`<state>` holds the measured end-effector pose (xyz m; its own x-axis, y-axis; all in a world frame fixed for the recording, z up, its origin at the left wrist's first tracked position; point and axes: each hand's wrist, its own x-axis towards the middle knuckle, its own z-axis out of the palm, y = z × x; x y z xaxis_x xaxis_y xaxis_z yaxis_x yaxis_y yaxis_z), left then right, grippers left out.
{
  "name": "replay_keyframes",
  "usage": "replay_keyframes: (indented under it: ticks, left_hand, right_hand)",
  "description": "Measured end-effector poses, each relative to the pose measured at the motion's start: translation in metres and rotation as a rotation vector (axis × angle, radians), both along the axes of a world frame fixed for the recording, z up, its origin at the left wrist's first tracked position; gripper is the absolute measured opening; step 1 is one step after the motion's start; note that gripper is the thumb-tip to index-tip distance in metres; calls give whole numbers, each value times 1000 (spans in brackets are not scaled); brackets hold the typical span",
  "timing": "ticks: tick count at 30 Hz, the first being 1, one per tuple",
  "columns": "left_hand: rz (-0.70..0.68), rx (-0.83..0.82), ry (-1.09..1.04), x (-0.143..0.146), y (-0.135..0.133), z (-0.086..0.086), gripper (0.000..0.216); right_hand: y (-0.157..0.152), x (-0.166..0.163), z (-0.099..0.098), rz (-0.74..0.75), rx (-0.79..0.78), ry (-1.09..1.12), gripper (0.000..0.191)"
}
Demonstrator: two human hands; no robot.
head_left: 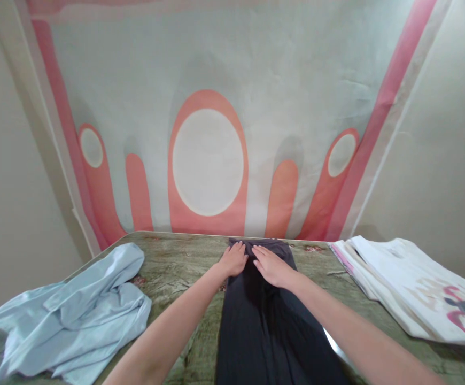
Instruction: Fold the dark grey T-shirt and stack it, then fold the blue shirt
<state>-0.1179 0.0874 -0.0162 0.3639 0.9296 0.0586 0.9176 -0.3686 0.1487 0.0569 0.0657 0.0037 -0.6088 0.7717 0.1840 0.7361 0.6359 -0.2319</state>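
Dark trousers point(248, 329) lie lengthwise down middle of desk point(180, 267), waist end at far edge, rest running toward near edge. Left hand point(234, 260) and right hand point(273, 266) lie on waist end, fingers extended, slightly apart, clamped on nothing; flat touch probably keeps cloth smooth and steady. Crumpled light-blue garment point(96, 313) loose along left edge. Folded white T-shirts point(401, 267) stacked by right edge, apparently flat to keep folds neat.
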Motion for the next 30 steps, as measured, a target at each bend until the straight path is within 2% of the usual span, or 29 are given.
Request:
replay_keyframes:
  ticks: [4, 9, 13, 16, 23, 30]
  left_hand:
    - [-9, -7, -38, -14, 28, -10, 47]
    - [20, 23, -126, -46, 58, -15, 42]
    - [146, 105, -254, -66, 77, -15, 38]
    - [177, 129, -339, -72, 80, -16, 31]
    - [70, 96, -386, -75, 80, -15, 23]
    - [-2, 17, -220, -68, 107, 5, 17]
  right_hand:
    - [11, -27, -14, -13, -44, 7, 57]
    - [10, -28, -36, -34, -106, -21, 66]
    - [10, -26, -39, -37, -102, -24, 69]
    - [11, -27, -38, -39, -105, -26, 70]
    - [13, -27, -40, -35, -93, -15, 70]
    - [13, -28, -39, -44, -87, -6, 69]
